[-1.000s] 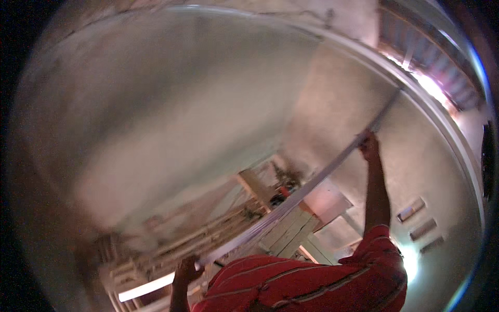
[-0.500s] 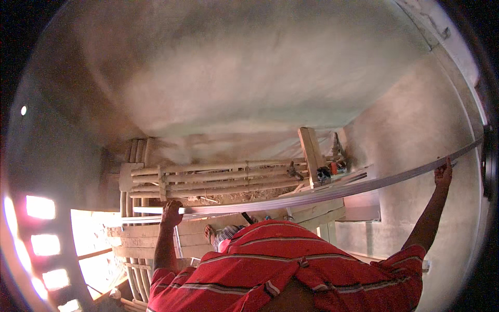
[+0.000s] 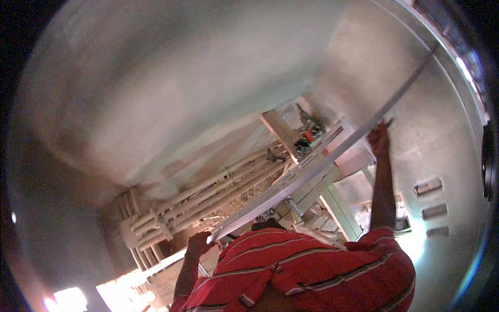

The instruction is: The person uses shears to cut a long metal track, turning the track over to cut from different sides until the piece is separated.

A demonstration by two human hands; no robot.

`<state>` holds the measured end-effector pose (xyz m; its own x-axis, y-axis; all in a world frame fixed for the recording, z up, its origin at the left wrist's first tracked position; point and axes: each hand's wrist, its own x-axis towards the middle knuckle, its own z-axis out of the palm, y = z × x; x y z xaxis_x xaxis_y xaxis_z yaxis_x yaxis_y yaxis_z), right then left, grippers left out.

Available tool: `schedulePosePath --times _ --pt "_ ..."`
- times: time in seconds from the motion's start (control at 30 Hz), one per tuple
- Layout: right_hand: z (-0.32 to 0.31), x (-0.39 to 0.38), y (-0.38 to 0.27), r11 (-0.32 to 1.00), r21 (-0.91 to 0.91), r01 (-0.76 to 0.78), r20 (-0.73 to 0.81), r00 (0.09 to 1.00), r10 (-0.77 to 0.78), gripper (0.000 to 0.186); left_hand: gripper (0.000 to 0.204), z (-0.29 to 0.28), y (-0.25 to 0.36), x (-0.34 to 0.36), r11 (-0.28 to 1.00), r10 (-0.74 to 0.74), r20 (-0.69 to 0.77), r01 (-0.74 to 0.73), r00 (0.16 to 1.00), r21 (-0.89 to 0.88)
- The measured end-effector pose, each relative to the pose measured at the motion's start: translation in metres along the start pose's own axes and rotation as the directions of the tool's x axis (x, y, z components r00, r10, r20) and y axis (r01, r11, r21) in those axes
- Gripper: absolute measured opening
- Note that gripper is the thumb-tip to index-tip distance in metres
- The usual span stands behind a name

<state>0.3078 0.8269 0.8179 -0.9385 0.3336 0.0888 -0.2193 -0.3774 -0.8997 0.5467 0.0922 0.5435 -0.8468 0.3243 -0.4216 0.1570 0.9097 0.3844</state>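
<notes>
A long, pale, ribbed strip [image 3: 293, 188], probably metal or plastic, slants across my front from lower left to upper right. My left hand [image 3: 197, 243] is closed on its lower end, near my chest. My right hand [image 3: 379, 136] is raised with the arm stretched out, its fingers closed against the strip's underside further along. Beyond that hand the strip runs up toward the top of the right wall. The finer finger positions of both hands are dark and blurred.
Below the strip is a scaffold of wooden poles [image 3: 208, 200] with an upright plank [image 3: 280, 134]. A small orange-red item [image 3: 310, 136] and dark objects lie beside the plank. A plastered wall [image 3: 208, 88] rises ahead; the right wall has small rectangular openings [image 3: 434, 211].
My view has turned and tilted. The strip, nearly level before, now slants steeply up to the right. Both hands still hold it, and the wall openings at right have come into view.
</notes>
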Motion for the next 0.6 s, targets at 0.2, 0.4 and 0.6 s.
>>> schedulePosePath --times 0.2,0.4,0.6 --pt "0.026 -0.185 0.188 0.96 -0.079 -0.27 -0.138 0.956 0.258 0.029 0.066 -0.025 0.019 0.051 0.957 0.27 -0.181 -0.285 0.946 -0.059" --pt "0.174 -0.291 0.206 0.894 -0.047 -0.446 0.042 0.893 0.448 0.038 0.06 -0.128 0.099 0.067 0.909 0.405 -0.096 -0.411 0.909 -0.065" --pt "0.258 -0.31 0.187 0.912 0.001 -0.411 -0.034 0.911 0.411 0.017 0.054 -0.158 0.158 0.052 0.86 0.492 -0.21 -0.51 0.845 -0.038"
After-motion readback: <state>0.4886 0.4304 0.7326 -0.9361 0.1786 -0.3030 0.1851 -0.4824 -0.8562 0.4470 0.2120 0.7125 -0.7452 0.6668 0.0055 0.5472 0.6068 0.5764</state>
